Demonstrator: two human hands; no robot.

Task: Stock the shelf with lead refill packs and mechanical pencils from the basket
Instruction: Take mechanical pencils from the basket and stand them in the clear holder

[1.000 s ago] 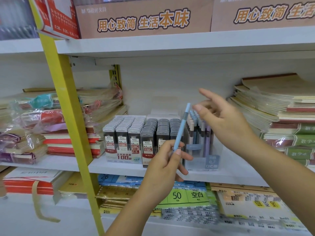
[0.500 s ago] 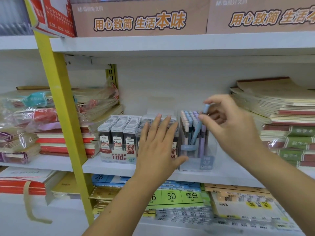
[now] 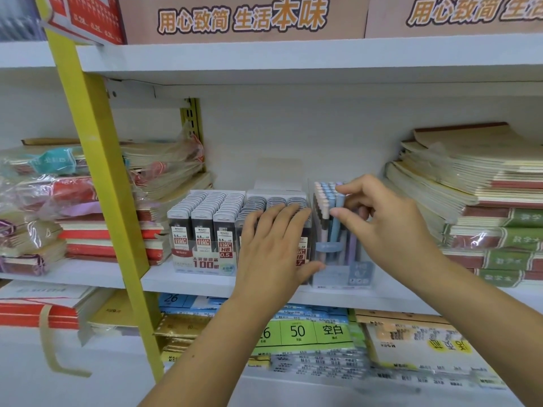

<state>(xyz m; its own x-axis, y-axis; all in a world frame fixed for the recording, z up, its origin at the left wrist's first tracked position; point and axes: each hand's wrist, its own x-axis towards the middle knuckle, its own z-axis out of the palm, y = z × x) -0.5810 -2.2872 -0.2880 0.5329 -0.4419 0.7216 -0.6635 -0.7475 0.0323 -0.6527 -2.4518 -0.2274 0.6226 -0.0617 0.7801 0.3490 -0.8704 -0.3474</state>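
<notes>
1. Fingers of the left hand point(image 3: 273, 248) are held straight and close together, laid flat against the front of the lead refill packs point(image 3: 205, 227). The thumb is set against the lower front of the clear pencil box point(image 3: 363, 274).
2. Just beside it, a blue mechanical pencil point(image 3: 339, 202) is pinched upright between thumb and forefinger of the right hand point(image 3: 388, 224), in the box's front row.
3. Green-labelled paper packs point(image 3: 302, 330) are seen under the forearms, on the lower level.
4. Left stock is crossed by a yellow upright point(image 3: 102, 186).
5. Refill packs and box are set side by side on the white shelf point(image 3: 205, 282); the right-hand packs are partly hidden by the left hand.
6. These are flanked by wrapped notebooks point(image 3: 44, 201) and a notebook stack point(image 3: 484, 201).
7. Printed cartons point(image 3: 241, 19) are ranged along the top.
</notes>
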